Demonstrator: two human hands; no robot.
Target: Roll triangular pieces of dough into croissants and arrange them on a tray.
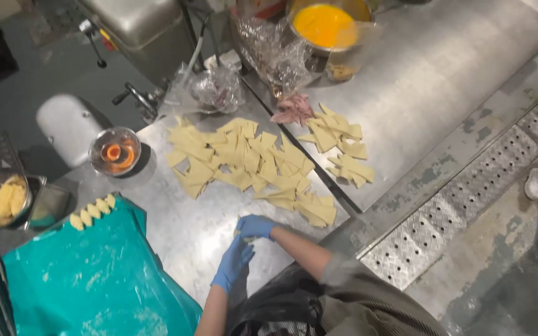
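Both blue-gloved hands, left hand (232,263) + right hand (255,226), together, pinched on small pale dough piece (238,231) at near edge of steel worktop (182,230). Risk: piece slips off edge or tears if squeezed hard; loose pile of pale dough triangles (250,165) may stick together.

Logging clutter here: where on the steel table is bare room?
Bare steel lies between teal sheet, dough triangles and gloved hands; more right of the yellow bowl. Crowded around the triangles and bags.
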